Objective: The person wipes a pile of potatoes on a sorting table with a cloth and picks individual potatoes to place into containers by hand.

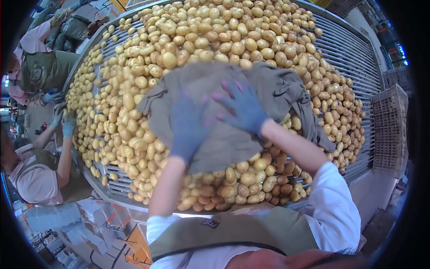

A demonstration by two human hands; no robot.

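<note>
A grey-brown cloth (221,148) lies spread over a heap of potatoes (235,40), its right side bunched into folds. My left hand (188,126), in a blue-grey glove, rests on the cloth's left part; it is blurred, with fingers stretched forward. To its right, my right hand (243,109) is flat on the cloth with its pink-tipped gloved fingers spread. Neither hand has the cloth gathered in its fingers. The potatoes under the cloth are hidden, while others surround it on all sides.
The potatoes sit on a metal roller table (346,47) with a raised rim. At its left edge stand two people in aprons, one person's gloved hands (63,119) by the potatoes. A stack of plastic crates (389,131) is on the right. An orange frame (137,245) stands lower left.
</note>
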